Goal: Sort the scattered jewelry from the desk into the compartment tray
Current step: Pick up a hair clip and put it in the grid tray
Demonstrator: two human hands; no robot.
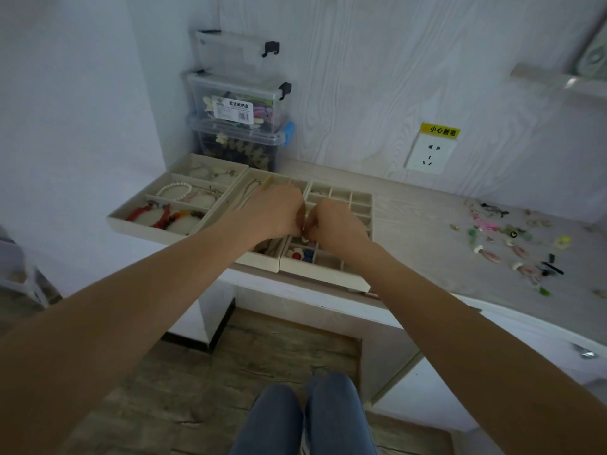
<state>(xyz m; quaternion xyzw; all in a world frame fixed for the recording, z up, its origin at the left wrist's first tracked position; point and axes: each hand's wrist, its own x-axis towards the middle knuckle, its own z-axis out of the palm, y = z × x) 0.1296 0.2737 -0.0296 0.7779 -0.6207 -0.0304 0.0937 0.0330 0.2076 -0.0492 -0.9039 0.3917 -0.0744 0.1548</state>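
Both hands meeting over cream compartment trays on a pale wood-grain desk.

At frame centre the left hand (277, 210) and right hand (335, 224) are held fingertip to fingertip, fingers curled; something tiny may be pinched between them, but it cannot be told. Beneath lies the cream small-cell compartment tray (358, 200), with a white flower piece with red centre (294, 254) in a near cell. A cream bracelet tray (131, 221) is seen at left centre. Scattered small jewelry pieces (512, 238) remain at right on the pale wood-grain desk (427, 224). Stacked clear plastic boxes (239, 103) stand at upper left.
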